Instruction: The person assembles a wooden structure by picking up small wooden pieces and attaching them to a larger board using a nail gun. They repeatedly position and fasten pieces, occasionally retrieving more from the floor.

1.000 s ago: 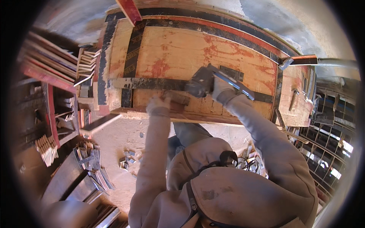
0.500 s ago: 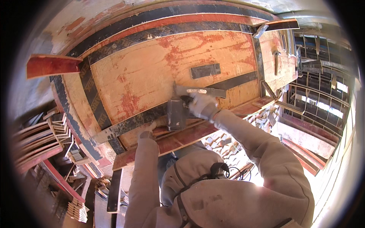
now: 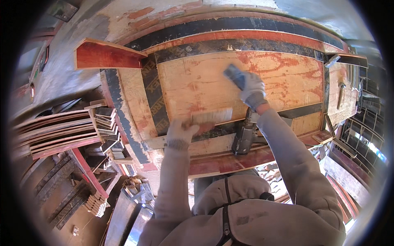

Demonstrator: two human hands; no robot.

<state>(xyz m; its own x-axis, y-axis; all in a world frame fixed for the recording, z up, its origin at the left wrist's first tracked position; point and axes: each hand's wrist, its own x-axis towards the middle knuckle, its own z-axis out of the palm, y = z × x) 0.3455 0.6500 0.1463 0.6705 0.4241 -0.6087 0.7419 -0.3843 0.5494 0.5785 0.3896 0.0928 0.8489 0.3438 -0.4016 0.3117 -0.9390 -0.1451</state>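
My gloved left hand point(image 3: 180, 133) is closed on a blurred wooden piece point(image 3: 211, 117), pale along one side and reddish-brown near the fingers, above the near part of a large panel point(image 3: 193, 82). My gloved right hand point(image 3: 253, 87) grips a small dark flat block point(image 3: 234, 76), also smeared by motion, over the panel's middle. Below the right forearm a black nail gun point(image 3: 244, 137) rests on the panel's near side, partly hidden by that arm. Dark strips point(image 3: 152, 90) border the panel's pale, red-stained wood.
A red angled board point(image 3: 108, 56) juts from the panel's far left corner, and a dark one point(image 3: 351, 60) from the far right. A hammer point(image 3: 341, 95) lies on the right end. Stacked boards point(image 3: 61, 129) stand at left. A red plank point(image 3: 217, 164) runs along the near edge.
My right hand has let go of the nail gun and taken the dark block off the panel. My left hand has lifted the wooden piece from the near edge. The view has shifted left.
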